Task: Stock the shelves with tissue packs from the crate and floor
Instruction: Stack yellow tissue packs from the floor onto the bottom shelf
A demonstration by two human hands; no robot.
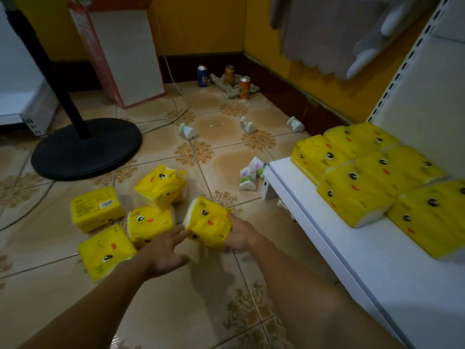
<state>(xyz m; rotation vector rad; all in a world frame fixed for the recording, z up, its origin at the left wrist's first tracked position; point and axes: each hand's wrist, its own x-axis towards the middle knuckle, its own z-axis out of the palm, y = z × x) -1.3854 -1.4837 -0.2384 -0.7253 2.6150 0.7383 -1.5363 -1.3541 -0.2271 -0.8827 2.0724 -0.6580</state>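
Note:
Several yellow tissue packs with cartoon faces lie on the tiled floor at centre left, among them one by my left wrist [105, 250] and one lying label-up [97, 209]. My right hand [239, 234] grips another yellow pack [207, 221] from its right side, just above the floor. My left hand [163, 250] reaches toward that pack with straight fingers, its fingertips at the pack's lower left edge. On the right, the white bottom shelf [352, 253] carries several yellow packs in rows [357, 195].
A black fan base [85, 147] and its pole stand at the left, with a cable across the tiles. Small white tissue packets [247, 177] lie scattered on the floor. Three drink cans [229, 79] stand by the far wall. A red-framed board [125, 54] leans there.

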